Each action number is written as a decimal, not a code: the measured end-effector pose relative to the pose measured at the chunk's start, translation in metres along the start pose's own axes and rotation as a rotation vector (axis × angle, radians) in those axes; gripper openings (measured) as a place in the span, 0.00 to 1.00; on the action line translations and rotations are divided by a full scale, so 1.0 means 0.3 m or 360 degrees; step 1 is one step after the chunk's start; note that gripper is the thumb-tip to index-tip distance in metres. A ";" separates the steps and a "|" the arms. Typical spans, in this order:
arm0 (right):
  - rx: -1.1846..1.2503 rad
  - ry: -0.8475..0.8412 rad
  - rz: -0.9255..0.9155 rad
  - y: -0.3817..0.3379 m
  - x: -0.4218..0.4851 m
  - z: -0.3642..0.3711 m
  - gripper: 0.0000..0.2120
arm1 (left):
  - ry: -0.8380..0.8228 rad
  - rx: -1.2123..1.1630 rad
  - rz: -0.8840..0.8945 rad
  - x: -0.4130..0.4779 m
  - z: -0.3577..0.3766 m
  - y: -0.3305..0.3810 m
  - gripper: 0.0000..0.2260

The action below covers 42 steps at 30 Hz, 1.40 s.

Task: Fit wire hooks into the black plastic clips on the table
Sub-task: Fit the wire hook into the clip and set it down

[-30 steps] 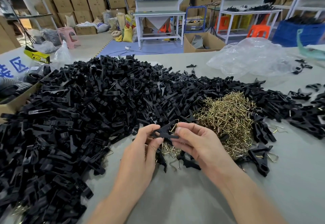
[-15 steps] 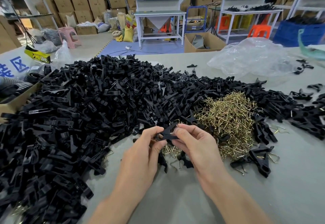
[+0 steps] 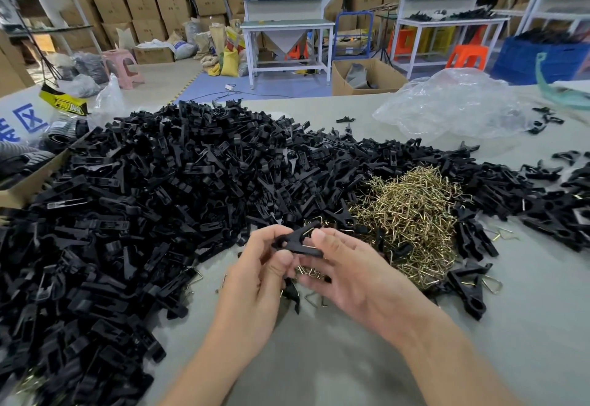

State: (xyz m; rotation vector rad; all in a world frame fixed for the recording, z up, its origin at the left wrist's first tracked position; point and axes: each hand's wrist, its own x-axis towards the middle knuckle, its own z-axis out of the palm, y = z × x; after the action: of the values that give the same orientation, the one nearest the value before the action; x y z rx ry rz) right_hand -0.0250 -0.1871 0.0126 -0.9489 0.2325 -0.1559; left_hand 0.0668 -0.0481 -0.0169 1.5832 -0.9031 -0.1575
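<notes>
Most of the work looks left: a huge pile of bare clips [image 3: 159, 198] covers the left half of the table [image 3: 319, 367], a big heap of wire hooks [image 3: 412, 214] lies right of its middle, and only a few fitted clips [image 3: 469, 287] lie toward the right edge. Over the middle, toward the near edge, the left hand [image 3: 255, 281] and right hand [image 3: 348, 274] both pinch one black clip [image 3: 298, 244] between curled fingers and thumbs. A glint of wire shows at its top, but whether it is seated I cannot tell.
</notes>
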 end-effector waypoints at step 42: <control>0.0023 0.0057 -0.0242 0.077 0.051 0.013 0.25 | 0.0157 -0.0112 -0.0152 0.001 0.068 0.035 0.15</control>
State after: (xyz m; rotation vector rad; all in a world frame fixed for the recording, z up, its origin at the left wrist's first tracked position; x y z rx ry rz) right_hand -0.0087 -0.1743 -0.0059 -0.9499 0.1921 -0.3144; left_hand 0.0508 -0.0638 -0.0126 1.5555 -0.7383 -0.1756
